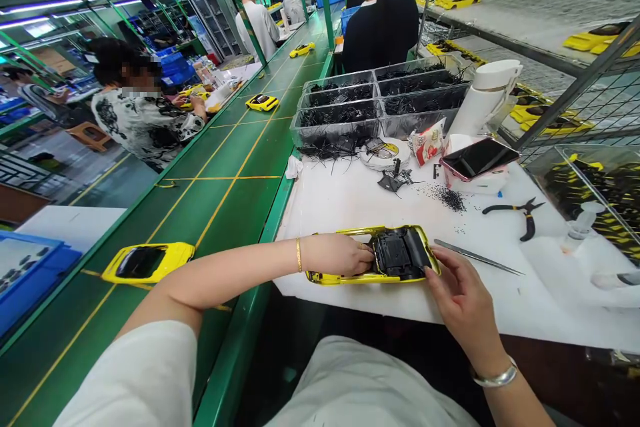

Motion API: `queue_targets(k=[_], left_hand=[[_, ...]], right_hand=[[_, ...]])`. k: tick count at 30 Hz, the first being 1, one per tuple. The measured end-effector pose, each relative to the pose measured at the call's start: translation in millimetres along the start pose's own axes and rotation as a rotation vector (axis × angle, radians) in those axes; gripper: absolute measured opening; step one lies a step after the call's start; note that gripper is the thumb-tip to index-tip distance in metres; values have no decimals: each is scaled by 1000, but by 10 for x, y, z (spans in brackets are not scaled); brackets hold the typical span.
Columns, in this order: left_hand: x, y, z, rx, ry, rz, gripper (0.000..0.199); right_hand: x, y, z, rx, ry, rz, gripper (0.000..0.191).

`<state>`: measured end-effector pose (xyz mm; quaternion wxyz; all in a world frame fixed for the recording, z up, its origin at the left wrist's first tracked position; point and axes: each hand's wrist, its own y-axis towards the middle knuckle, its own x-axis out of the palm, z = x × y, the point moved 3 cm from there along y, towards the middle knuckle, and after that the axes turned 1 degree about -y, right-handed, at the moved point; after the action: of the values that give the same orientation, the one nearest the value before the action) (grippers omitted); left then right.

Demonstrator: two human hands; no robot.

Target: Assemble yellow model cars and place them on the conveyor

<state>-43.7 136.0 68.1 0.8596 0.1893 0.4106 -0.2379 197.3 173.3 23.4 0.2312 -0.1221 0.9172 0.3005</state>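
Left of my hands, a yellow toy car (147, 262) sits on a green belt (237, 213). My left hand (345, 255) reaches inside a yellow car body (393, 253) between both hands; whether it grips, I cannot tell. My right hand (463, 287) holds the body's right end, tweezers (477, 257) just beyond, pliers (526, 210) farther right

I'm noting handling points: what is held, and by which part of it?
A yellow-and-black, car-shaped shell: the right grip holds its right end; the left grip lies over the opposite part, fingers near the middle.
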Motion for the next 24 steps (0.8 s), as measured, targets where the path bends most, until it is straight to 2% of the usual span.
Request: queue_targets(k=[3, 4, 7, 10, 13, 17, 19, 21, 24], left_hand=[[8, -7, 70, 294, 329, -321, 18], [2, -9, 80, 345, 438, -352, 20], [16, -12, 95, 408, 660, -349, 22], [63, -10, 91, 389, 721, -352, 24], [78, -1, 84, 291, 700, -401, 22], [55, -51, 233, 171, 585, -430, 26], [49, -141, 333, 128, 525, -411, 34], [42, -259, 325, 105, 491, -407, 49], [43, -361, 115, 75, 459, -432, 62]], right_hand=[[-13, -8, 36, 56, 63, -24, 32], [-17, -14, 46, 79, 77, -27, 31], [-29, -43, 67, 163, 103, -27, 30], [-29, -60, 84, 214, 123, -28, 31], [-6, -38, 104, 220, 135, -35, 31], [-55, -59, 12, 172, 106, -37, 30], [-188, -142, -106, 114, 57, -11, 28], [-411, -248, -195, 54, -37, 55, 26], [-997, -408, -156, 26, -335, 230, 24]])
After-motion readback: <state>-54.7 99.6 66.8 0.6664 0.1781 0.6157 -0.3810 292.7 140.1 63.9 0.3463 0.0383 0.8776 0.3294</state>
